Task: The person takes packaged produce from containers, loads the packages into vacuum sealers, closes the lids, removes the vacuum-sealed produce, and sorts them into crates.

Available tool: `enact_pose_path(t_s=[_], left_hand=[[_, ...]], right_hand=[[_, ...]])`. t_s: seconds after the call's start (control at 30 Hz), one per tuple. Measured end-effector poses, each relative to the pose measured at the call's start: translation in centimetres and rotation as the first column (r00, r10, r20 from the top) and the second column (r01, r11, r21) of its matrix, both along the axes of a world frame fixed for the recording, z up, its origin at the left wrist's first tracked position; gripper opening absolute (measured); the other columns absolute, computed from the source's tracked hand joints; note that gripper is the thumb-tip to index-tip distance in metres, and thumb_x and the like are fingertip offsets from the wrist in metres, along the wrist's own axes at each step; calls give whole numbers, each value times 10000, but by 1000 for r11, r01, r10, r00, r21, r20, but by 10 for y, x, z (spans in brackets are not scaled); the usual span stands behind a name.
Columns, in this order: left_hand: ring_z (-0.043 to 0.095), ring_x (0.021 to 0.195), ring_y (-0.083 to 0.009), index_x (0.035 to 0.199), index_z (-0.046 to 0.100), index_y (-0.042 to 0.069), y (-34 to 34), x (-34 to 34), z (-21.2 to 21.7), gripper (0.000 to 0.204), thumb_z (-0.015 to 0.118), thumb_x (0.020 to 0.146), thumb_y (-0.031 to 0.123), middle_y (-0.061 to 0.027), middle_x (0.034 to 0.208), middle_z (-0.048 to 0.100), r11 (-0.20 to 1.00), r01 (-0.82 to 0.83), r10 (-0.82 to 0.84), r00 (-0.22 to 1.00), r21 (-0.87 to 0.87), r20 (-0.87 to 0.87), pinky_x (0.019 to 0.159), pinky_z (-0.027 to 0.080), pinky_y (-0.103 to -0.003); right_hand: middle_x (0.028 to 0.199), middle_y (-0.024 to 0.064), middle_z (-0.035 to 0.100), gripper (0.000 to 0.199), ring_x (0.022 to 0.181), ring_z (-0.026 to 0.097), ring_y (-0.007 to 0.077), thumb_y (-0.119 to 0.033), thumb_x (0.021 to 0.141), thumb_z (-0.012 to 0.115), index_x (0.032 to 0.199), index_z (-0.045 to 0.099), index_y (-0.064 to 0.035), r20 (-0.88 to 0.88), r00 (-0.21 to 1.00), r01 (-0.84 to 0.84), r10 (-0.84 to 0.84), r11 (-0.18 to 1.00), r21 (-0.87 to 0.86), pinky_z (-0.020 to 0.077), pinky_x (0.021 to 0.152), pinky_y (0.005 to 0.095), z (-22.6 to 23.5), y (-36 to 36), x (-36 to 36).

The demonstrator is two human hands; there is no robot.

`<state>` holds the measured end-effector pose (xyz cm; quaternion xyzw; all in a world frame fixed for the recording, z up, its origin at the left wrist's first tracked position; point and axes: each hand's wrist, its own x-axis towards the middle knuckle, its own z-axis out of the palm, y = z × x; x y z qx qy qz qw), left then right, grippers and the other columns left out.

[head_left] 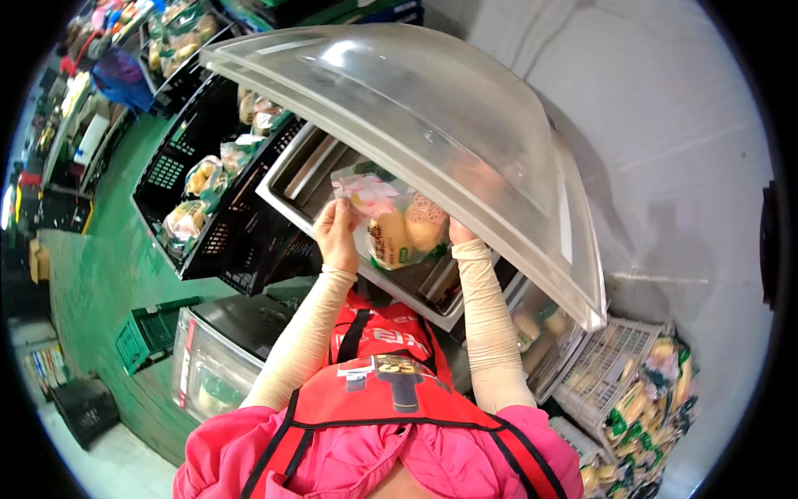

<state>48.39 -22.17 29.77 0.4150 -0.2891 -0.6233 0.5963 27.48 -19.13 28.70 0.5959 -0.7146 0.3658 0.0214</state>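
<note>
A clear plastic bag [395, 236] with rounded yellow produce inside lies over the metal chamber of a machine. A pink foam net covers one piece. My left hand [337, 237] pinches the bag's loose left end, near some pink-and-white wrapping [367, 193]. At the bag's right side is my right hand [462, 230], with its fingers hidden behind the rim of the raised lid and only blurred through it. The domed clear lid [465, 125] tilts up over the chamber. The chamber's pale metal rim [287, 204] shows on the left.
To the left stands a black crate [237, 195] with several bagged items. A green crate [154, 334] and a clear-lidded machine [212, 374] are lower left. At lower right, a grey crate [607, 366] stands beside piled bags [652, 416]. A pale wall [665, 125] rises on the right.
</note>
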Motion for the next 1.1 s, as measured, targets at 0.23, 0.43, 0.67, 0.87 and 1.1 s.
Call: enact_pose_path(t_s=[0.23,0.43,0.67,0.87,1.1], left_hand=[[466,630,-36,845,579,63,-19,10,-25,197,492,934,215,42,735,555,996,-35,41,996,87,-76,589,376,-180],[434,685,-16,867,577,53,-27,8,-26,185,476,943,188,56,788,550,984,-65,86,989,165,-122,617,363,-178],[457,729,-26,909,590,20,-36,6,38,189,470,944,163,43,811,556,995,8,8,987,96,-161,655,373,-181],[487,711,-52,948,595,-18,-45,21,91,177,496,927,127,5,821,581,997,-17,12,998,-78,-58,640,398,-198],[521,724,-64,902,594,-29,-65,20,98,173,495,923,111,-16,793,601,970,38,-8,992,-238,128,652,420,-203]], right_hand=[[1103,151,563,274,1032,518,261,-157,877,531,1100,560,1,111,992,-73,64,994,77,391,898,362,9,-49,-1],[1092,144,565,269,1021,519,251,-159,878,532,1094,561,-1,317,942,-179,108,962,206,393,890,355,34,-54,-11],[1080,135,567,263,1007,520,239,-161,880,533,1088,562,-4,538,836,-321,108,892,319,396,879,346,64,-50,-19],[1069,127,568,257,996,521,228,-162,881,534,1083,562,-6,632,757,-410,165,874,263,399,870,339,40,-41,20],[1056,118,571,251,983,522,216,-164,882,535,1077,563,-8,676,727,-281,122,951,130,402,860,331,37,-38,5]])
